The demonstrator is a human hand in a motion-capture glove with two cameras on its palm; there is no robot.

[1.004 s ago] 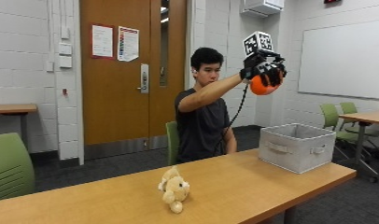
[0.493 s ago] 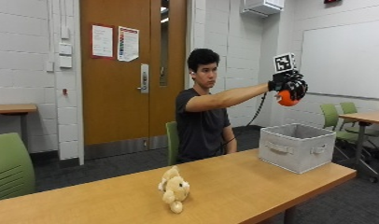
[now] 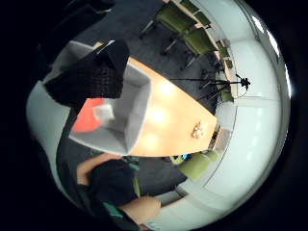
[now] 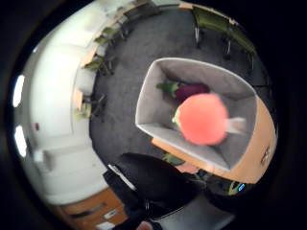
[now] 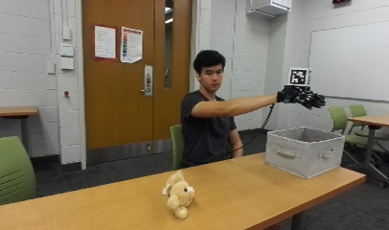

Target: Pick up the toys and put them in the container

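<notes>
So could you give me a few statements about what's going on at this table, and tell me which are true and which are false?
1. The gloved right hand is over the grey container. True.
2. The hand grips the orange ball. False: its fingers are spread, and the ball is seen apart from it, over the container's opening.
3. A purple toy lies inside the container. True.
4. The teddy bear is in the container. False: it lies on the wooden table.

Orange ball [image 4: 205,119] seemingly airborne over grey container [image 5: 304,150]; teddy bear [image 5: 179,193] lies on table.
</notes>
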